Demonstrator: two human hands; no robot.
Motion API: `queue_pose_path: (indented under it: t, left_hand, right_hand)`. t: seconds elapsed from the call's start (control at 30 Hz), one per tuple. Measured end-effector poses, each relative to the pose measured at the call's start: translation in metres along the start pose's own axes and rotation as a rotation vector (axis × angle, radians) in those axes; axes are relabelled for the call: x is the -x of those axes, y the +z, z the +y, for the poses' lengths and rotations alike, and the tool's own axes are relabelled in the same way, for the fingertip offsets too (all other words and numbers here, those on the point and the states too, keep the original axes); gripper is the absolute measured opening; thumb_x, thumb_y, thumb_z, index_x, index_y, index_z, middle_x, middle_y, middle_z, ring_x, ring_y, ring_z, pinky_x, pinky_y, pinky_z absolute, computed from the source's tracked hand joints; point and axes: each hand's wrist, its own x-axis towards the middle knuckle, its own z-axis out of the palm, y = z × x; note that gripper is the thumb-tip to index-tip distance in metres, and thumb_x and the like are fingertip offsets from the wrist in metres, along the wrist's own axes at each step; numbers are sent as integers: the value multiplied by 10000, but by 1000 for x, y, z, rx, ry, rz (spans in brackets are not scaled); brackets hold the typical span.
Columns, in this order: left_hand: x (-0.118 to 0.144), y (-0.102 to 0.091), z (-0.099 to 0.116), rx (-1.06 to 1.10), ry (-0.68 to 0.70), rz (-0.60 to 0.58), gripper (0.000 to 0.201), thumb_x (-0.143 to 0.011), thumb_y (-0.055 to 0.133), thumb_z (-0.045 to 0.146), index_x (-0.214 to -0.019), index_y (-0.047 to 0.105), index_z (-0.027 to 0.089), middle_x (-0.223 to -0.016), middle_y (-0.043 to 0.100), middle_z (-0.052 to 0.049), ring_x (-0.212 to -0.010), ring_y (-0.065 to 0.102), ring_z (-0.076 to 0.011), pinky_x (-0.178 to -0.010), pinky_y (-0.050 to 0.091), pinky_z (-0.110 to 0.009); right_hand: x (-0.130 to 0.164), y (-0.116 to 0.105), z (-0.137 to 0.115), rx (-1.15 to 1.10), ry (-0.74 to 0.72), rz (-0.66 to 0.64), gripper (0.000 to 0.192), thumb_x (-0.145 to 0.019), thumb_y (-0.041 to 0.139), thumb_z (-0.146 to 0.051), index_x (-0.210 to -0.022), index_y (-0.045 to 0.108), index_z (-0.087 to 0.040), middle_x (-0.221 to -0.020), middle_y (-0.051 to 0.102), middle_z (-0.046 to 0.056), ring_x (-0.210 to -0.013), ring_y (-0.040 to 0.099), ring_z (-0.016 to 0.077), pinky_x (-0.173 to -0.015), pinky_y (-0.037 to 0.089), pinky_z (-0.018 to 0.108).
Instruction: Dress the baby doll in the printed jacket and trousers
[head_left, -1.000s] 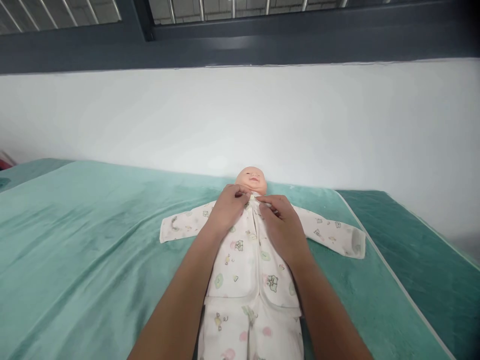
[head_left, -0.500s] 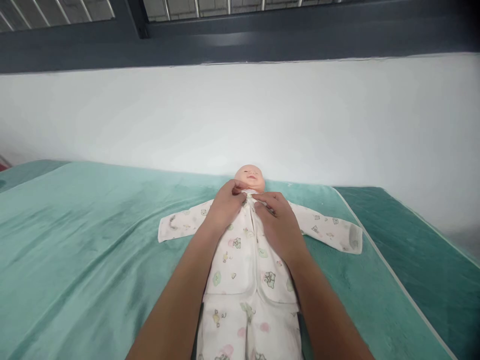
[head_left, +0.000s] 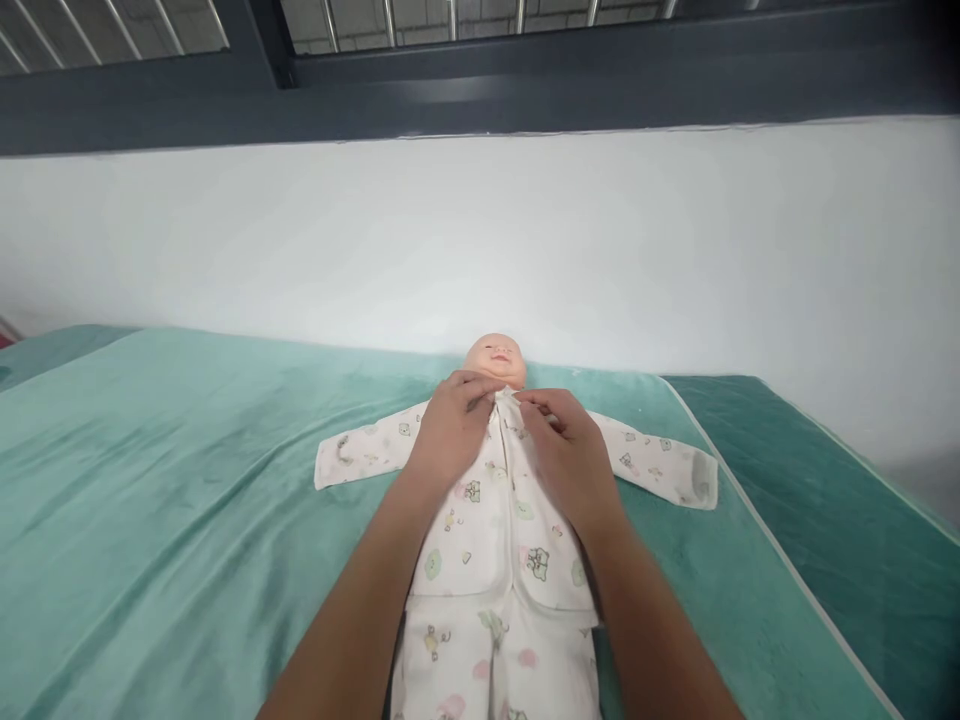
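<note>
Down at the bottom edge, both bare forearms come up over the printed trousers of a baby doll lying flat on its back on a teal blanket. Above the trousers, the white printed jacket lies closed down the middle, its sleeves spread wide to either side, cuffs flat on the blanket. Up at the collar the two hands meet: the left hand rests on the doll's chest with fingers curled, fingertips pinching the jacket's edge right under the chin; the right hand lies just beside it, fingers bent, thumb and forefinger nipping the opposite edge of the opening. The two sets of fingertips are almost touching at the neckline. Just past them, the doll's head lies face up. Right of the blanket runs a darker green mat, and behind it all a white wall under a dark window frame.
</note>
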Motion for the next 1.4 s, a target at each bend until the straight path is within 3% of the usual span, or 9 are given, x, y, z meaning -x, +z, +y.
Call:
queue_pose_path:
  t: [0.1,0.27,0.5,0.57,0.63,0.73,0.9,1.07,1.4]
  left_hand:
    - [4,3,-1,-133,42,34,339,-931,416,201,-1078,719,245,-1212,638,-31,-1172,567,-199,-1047,420,-359]
    - [6,5,-1,-214,41,51,352,-937,396,200,-1098,708,226,-1214,644,-29,-1158,573,-210,-1027,439,-373]
    - [16,2,7,-23,11,138,277,-905,457,181,-1018,704,232,-1152,671,-23,-1100,603,-184,-972,458,-327]
    - [22,1,12,38,-36,187,231,-879,495,178,-960,705,233,-1073,690,-15,-1008,627,-170,-896,478,-303]
    - [28,0,16,64,-100,224,194,-865,522,196,-923,703,234,-978,701,-6,-898,632,-158,-813,483,-289]
    - [35,0,19,59,-131,211,170,-863,542,230,-912,704,238,-891,692,5,-796,608,-146,-745,468,-278]
    - [37,0,16,23,-82,155,162,-881,531,265,-812,671,217,-830,652,8,-757,578,-136,-719,444,-269]
    - [36,0,14,-15,-61,125,148,-876,521,238,-773,624,213,-839,648,3,-786,579,-147,-744,448,-278]
    - [38,-1,15,-26,-44,76,98,-845,546,195,-764,598,211,-899,613,-5,-803,559,-142,-757,459,-281]
  right_hand:
    - [0,2,3,100,-95,-45,244,-891,500,-332,-1013,704,-274,-1161,655,15,-1126,530,223,-988,407,403]
    - [-3,2,6,194,-74,-154,310,-912,477,-346,-1137,681,-286,-1307,591,1,-1256,432,231,-1084,329,428]
    - [0,-12,-4,258,-55,-265,367,-919,465,-396,-1245,610,-308,-1411,506,3,-1346,352,246,-1098,310,443]
    - [5,-20,-15,295,-54,-236,313,-901,498,-430,-1152,633,-300,-1312,564,20,-1242,462,242,-1011,394,420]
    - [11,-25,-26,348,-12,-219,241,-881,520,-456,-991,633,-272,-1106,627,26,-985,586,214,-820,474,373]
    - [17,-21,-35,462,11,-250,175,-875,513,-397,-810,543,-237,-863,595,6,-693,557,165,-594,422,308]
    - [21,-3,-34,615,-74,-202,135,-896,429,-276,-771,432,-225,-835,536,14,-651,502,157,-572,357,294]
    - [26,-5,-34,633,-125,-271,153,-866,484,-314,-777,391,-231,-866,531,34,-652,486,163,-546,329,278]
    - [22,-6,-35,682,-29,-292,100,-852,439,-264,-771,389,-236,-806,531,20,-614,471,163,-534,296,278]
